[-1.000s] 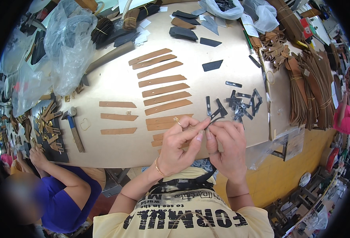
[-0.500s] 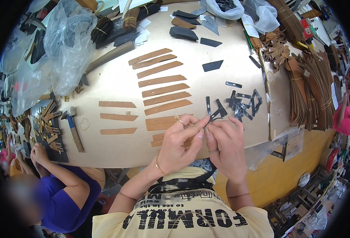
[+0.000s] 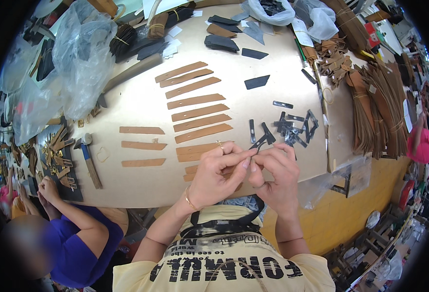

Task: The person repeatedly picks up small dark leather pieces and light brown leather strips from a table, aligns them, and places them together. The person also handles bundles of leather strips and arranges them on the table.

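In front of my chest, above the table's near edge, both hands meet at the fingertips. My left hand pinches with thumb and index finger, and my right hand pinches close against it. A small black strip sticks out between them; the fingers cover most of it. Just beyond lies a loose pile of shiny black strips, some with a slot. Brown leather strips with slanted ends and small slots lie in a column left of the pile. Some of the nearest are partly behind my left hand.
At left are a blue-handled hammer, brass buckles on a dark mat and a co-worker's hand. Plastic bags and bundled dark pieces stand farther back. Long brown leather bundles lie at right. Black pieces lie mid-table.
The whole view has shifted slightly. My fingertips have adjusted around the black strip, and my right-hand fingers are more curled. The strips on the table lie as before.
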Demonstrator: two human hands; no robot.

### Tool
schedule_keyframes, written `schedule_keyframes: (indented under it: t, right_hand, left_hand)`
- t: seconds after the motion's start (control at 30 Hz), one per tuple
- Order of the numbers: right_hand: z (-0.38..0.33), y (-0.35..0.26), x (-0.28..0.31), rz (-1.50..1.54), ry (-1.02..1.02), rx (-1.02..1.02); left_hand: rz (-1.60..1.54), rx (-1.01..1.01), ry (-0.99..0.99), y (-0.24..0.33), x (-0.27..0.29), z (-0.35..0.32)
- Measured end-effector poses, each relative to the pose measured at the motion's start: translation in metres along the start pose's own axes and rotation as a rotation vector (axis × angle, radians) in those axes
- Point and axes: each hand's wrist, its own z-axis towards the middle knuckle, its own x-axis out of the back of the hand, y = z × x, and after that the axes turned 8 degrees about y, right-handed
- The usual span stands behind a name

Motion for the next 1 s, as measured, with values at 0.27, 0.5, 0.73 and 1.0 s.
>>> schedule_keyframes:
  t: [0.27,0.5,0.73,1.0]
  right_hand:
    - [-0.002,0.007,0.009,0.174,0.009,-0.078]
    - [-0.003,0.007,0.008,0.195,-0.018,-0.062]
    - [-0.007,0.015,0.028,0.584,-0.008,-0.333]
    - [-0.035,0.053,0.046,1.097,0.12,-0.422]
  left_hand:
    - [-0.306,0.227,-0.006,-0.001,0.002,-0.003]
    - [-0.231,0.205,0.049,-0.005,-0.004,-0.006]
    - [-0.517,0.343,0.176,-0.009,0.004,-0.003]
    - [-0.545,0.38,0.214,-0.007,-0.003,-0.001]
